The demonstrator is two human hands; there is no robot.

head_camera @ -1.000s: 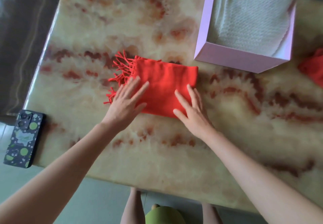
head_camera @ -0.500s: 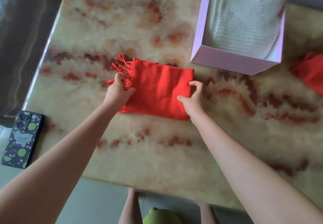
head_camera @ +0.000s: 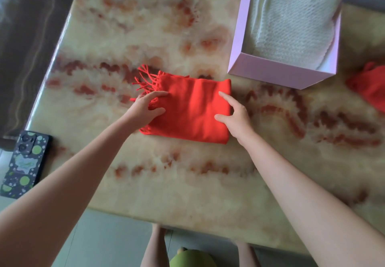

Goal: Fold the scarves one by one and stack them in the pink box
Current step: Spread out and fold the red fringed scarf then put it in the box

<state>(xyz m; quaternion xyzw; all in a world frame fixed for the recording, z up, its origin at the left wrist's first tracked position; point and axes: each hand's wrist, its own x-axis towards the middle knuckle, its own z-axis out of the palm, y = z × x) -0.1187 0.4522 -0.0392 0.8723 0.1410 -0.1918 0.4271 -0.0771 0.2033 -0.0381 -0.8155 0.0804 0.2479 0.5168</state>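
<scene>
Table [head_camera: 187,194]: glossy cream stone-look top with rust-red veining.
Phone [head_camera: 24,163]: dark case dotted with green, camera side up, just beside the table's near left corner.
Floor [head_camera: 108,243]: grey-green, below the near edge.
Green rounded object [head_camera: 191,259]: cut off at the bottom edge.

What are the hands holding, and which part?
The folded red scarf. The left hand has its grip on the fringed end, the right hand on the opposite edge.
</scene>
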